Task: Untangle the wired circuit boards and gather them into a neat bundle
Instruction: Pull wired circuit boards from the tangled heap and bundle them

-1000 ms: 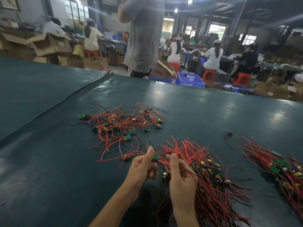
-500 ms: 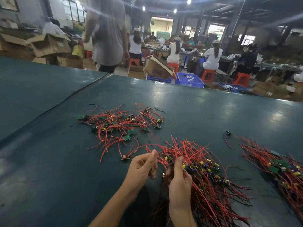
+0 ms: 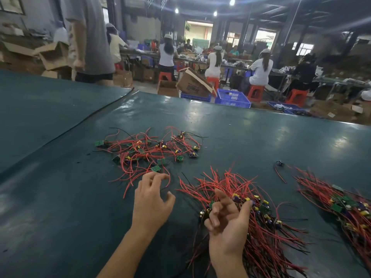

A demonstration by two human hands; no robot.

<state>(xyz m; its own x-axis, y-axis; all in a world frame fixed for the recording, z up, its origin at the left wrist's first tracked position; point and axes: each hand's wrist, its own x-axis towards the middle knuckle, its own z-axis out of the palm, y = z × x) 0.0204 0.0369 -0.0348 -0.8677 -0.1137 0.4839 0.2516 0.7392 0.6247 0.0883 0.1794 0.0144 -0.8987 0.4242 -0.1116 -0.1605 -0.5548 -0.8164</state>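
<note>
One wide-angle head camera looks forward and down, close over the green worktable [image 3: 261, 137], seated workers [image 3: 261, 67] beyond.

Factory assembly floor, an electronics workshop. Big dark-green covered work table [image 3: 261, 133] carries piles of red-wired circuit boards [image 3: 148, 149]. Behind it, workers [image 3: 261, 67] in caps sit on red plastic stools [image 3: 256, 93] at long cluttered benches [image 3: 234, 62]. Blue plastic crates [image 3: 232, 98] and open cardboard boxes [image 3: 192, 83] lie around. Bare industrial roof beams [image 3: 281, 9], ceiling lights [image 3: 232, 2], bright doorway [image 3: 198, 31] at the far end.
</note>
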